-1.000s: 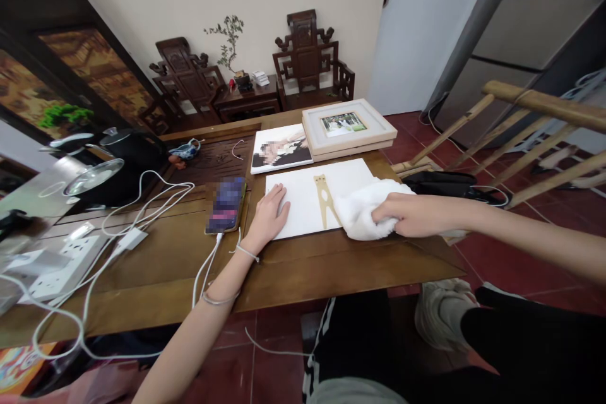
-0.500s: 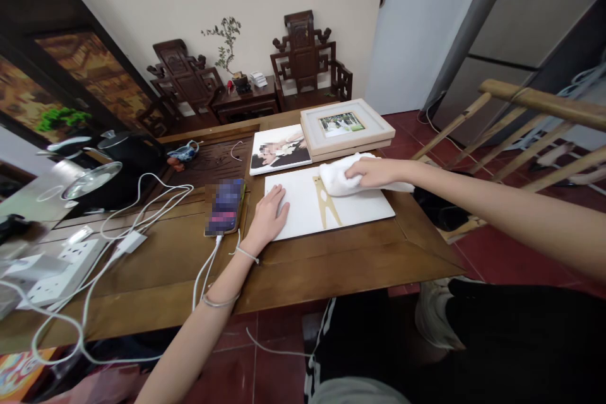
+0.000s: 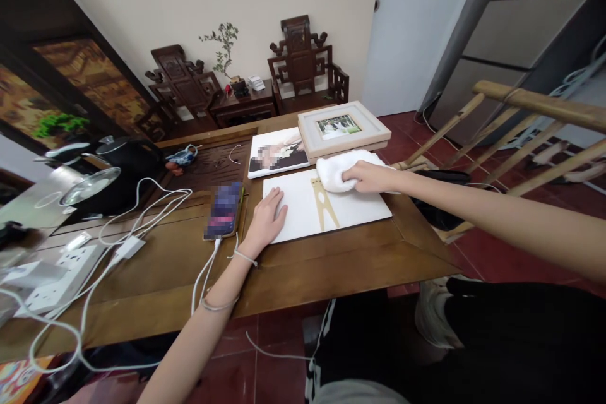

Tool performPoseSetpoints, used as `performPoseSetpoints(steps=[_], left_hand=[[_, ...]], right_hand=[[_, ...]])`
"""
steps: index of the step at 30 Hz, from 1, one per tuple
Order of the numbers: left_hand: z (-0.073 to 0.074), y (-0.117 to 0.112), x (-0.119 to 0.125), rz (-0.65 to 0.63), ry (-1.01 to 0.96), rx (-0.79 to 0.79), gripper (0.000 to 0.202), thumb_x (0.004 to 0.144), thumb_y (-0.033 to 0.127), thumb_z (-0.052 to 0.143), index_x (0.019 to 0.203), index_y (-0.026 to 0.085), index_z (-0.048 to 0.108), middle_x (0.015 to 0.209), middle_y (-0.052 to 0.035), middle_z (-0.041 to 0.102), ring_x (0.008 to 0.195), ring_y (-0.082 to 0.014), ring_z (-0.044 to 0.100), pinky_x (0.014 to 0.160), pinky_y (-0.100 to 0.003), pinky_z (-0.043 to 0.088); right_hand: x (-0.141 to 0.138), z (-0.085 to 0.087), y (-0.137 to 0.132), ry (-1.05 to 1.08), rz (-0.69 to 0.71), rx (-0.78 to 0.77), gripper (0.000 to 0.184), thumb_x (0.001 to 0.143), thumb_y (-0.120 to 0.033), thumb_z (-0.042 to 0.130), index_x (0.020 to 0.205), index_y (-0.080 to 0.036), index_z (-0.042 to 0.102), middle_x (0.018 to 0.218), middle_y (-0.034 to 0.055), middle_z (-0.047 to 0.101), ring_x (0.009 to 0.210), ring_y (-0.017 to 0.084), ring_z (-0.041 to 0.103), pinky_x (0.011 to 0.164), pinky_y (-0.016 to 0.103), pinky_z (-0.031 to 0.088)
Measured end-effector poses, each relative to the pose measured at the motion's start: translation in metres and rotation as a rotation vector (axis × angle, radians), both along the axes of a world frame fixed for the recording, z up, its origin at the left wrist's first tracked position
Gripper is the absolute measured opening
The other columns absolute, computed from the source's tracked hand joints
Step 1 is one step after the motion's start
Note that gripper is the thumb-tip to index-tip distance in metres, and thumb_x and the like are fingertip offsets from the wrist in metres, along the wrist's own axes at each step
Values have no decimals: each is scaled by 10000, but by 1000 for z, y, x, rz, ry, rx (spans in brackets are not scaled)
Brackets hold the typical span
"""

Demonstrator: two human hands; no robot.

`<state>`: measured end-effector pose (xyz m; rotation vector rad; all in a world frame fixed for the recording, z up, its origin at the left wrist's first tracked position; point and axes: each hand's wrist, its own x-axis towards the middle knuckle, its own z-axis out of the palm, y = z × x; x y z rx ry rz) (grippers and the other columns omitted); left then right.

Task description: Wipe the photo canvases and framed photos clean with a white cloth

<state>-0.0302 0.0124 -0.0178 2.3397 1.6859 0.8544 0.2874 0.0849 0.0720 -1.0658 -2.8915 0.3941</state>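
A white board (image 3: 293, 214), apparently the back of a picture frame, lies flat on the wooden table. On it is a tan A-shaped stand leg (image 3: 324, 205). My left hand (image 3: 270, 216) rests open on the board's left end, fingers stretched out. In my right hand (image 3: 368, 177) is a bunched white cloth (image 3: 332, 172), pressed to the far right part of the board. It covers some of the surface near the top of the leg. Just beyond the board lie a picture panel (image 3: 277, 151) and a pale wooden photo frame (image 3: 344, 126) stacked on another frame.
Left of the board is a phone (image 3: 223, 209) with a charging cable. A power strip (image 3: 64, 278), loose white cables and a black kettle (image 3: 130, 161) occupy the table's left side. A wooden chair (image 3: 530, 104) stands at the right.
My right hand and the cloth have shifted slightly across the board, and the cloth's loose end has drawn in. My left hand stays in place. The view has tilted a little.
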Motion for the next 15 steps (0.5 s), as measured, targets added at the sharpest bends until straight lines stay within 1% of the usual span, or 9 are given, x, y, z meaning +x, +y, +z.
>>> performPoseSetpoints(steps=[3, 7, 9, 11, 12, 13, 15], left_hand=[[0, 0, 0, 1, 5, -7, 476, 953, 342, 457, 1340, 93, 579, 1492, -208, 505, 1430, -314, 434, 1185, -521, 345], [-1, 0, 0, 0, 8, 0, 465, 956, 340, 458, 1348, 119, 575, 1497, -191, 505, 1435, -308, 428, 1182, -530, 346], [-1, 0, 0, -4, 4, 12, 457, 955, 341, 462, 1344, 133, 580, 1490, -179, 518, 1430, -304, 436, 1180, -528, 352], [-2, 1, -1, -3, 2, 19, 456, 954, 345, 464, 1341, 138, 583, 1486, -174, 524, 1424, -305, 444, 1179, -525, 354], [-2, 1, -1, -1, 3, 18, 459, 954, 346, 462, 1341, 131, 583, 1486, -179, 522, 1424, -307, 444, 1180, -523, 353], [-1, 1, -1, 0, 4, 14, 464, 954, 345, 460, 1341, 120, 582, 1487, -188, 518, 1426, -310, 441, 1181, -523, 350], [-1, 1, -1, 2, 9, 4, 471, 955, 339, 456, 1342, 100, 579, 1491, -204, 507, 1429, -316, 435, 1183, -527, 344]], right_hand=[[4, 16, -17, -37, -5, -127, 292, 597, -56, 492, 786, -203, 659, 782, 36, 659, 816, 230, 594, 711, 310, 425], [6, 37, -42, -120, 14, -410, 249, 535, -70, 557, 695, -234, 653, 740, 13, 661, 757, 243, 615, 646, 343, 457], [6, 42, -51, -96, -18, -545, 251, 505, -59, 605, 663, -247, 658, 721, 11, 665, 717, 242, 626, 618, 356, 460], [6, 43, -53, -45, -45, -636, 253, 482, -53, 657, 633, -256, 660, 695, 11, 661, 680, 241, 637, 600, 365, 468], [6, 42, -51, -30, -50, -641, 254, 476, -57, 679, 629, -259, 664, 685, 10, 659, 667, 241, 641, 593, 367, 475], [5, 41, -47, -30, -50, -597, 254, 477, -64, 695, 635, -262, 673, 678, 7, 658, 656, 239, 644, 585, 365, 481], [5, 39, -36, -28, -74, -299, 251, 486, -80, 703, 657, -264, 694, 670, -3, 660, 629, 227, 643, 567, 355, 492]])
